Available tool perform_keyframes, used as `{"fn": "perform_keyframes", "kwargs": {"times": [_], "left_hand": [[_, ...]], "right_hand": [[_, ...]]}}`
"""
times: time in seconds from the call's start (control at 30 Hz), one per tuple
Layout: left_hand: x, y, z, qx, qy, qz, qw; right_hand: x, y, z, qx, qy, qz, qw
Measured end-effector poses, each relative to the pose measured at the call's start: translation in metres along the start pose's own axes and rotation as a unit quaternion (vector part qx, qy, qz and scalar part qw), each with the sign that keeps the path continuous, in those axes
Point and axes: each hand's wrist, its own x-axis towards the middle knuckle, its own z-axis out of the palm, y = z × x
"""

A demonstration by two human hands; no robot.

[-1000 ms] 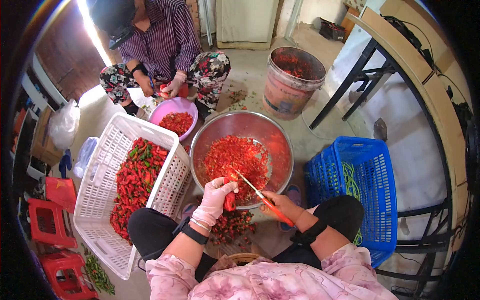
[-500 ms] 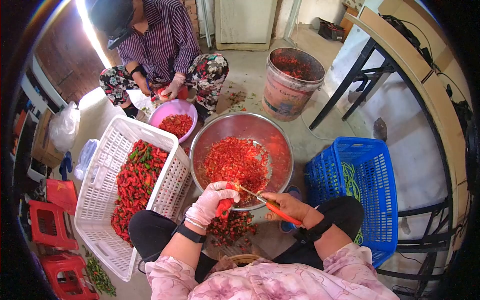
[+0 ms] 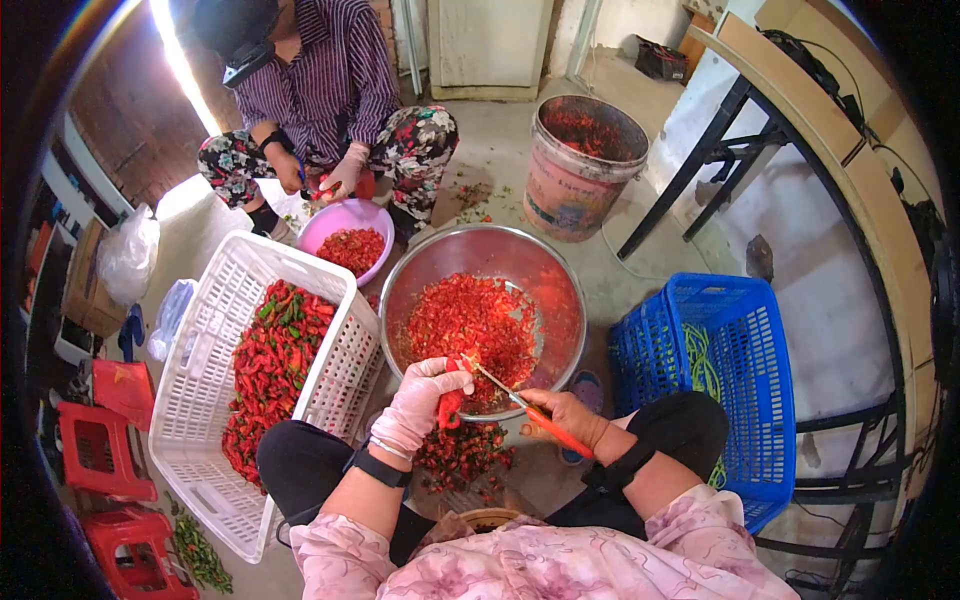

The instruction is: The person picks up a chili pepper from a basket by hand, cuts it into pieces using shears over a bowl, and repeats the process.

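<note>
My left hand (image 3: 421, 403), in a pale glove, is closed around red peppers (image 3: 450, 406) over the near rim of a large steel bowl (image 3: 567, 310). Chopped red pepper (image 3: 472, 322) lies inside the bowl. The orange-handled scissors (image 3: 556, 429) are in my right hand (image 3: 574, 418), their blades pointing left and touching the pepper tips. Below the bowl, between my legs, is a heap of dark red peppers (image 3: 463, 458). To the left a white crate (image 3: 190, 420) holds whole red and some green peppers (image 3: 282, 360).
Another person (image 3: 325, 95) sits at the upper left, hands over a pink bowl (image 3: 316, 228) of chopped pepper. A stained bucket (image 3: 570, 192) stands behind the steel bowl. On the right are a blue crate (image 3: 745, 400) and a table (image 3: 800, 95). Red stools (image 3: 98, 450) stand at far left.
Both my hands have shifted slightly, the left one upward with the peppers. The scissors remain at the pepper tips. The other person's head and hands have moved a little.
</note>
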Motion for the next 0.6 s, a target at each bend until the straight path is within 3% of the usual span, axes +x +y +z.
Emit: {"fn": "perform_keyframes", "kwargs": {"times": [0.1,0.17,0.2,0.23,0.3,0.43,0.53,0.6], "left_hand": [[0.004,-0.010,0.002,-0.029,0.046,0.047,0.997],[0.007,-0.018,-0.001,0.067,0.077,0.086,0.991],[0.008,-0.022,0.003,0.122,0.112,0.145,0.976],[0.009,-0.026,0.005,0.121,0.112,0.144,0.976],[0.010,-0.030,0.007,0.220,0.163,0.227,0.935],[0.010,-0.027,0.006,0.193,0.165,0.190,0.948],[0.012,-0.023,-0.003,0.017,0.080,0.115,0.990],[0.012,-0.019,-0.004,-0.027,0.056,0.104,0.993]], "right_hand": [[0.004,0.013,0.017,0.002,0.049,-0.007,0.999],[0.005,0.015,0.023,0.013,0.067,-0.005,0.998],[0.004,0.005,0.024,0.067,0.066,0.038,0.995],[0.003,-0.004,0.025,0.120,0.064,0.081,0.987],[0.003,-0.014,0.026,0.116,0.066,0.086,0.987],[0.002,-0.019,0.026,0.088,0.074,0.093,0.989],[0.001,-0.011,0.023,0.091,0.085,0.060,0.990],[0.001,-0.005,0.023,0.101,0.086,0.073,0.989]]}}
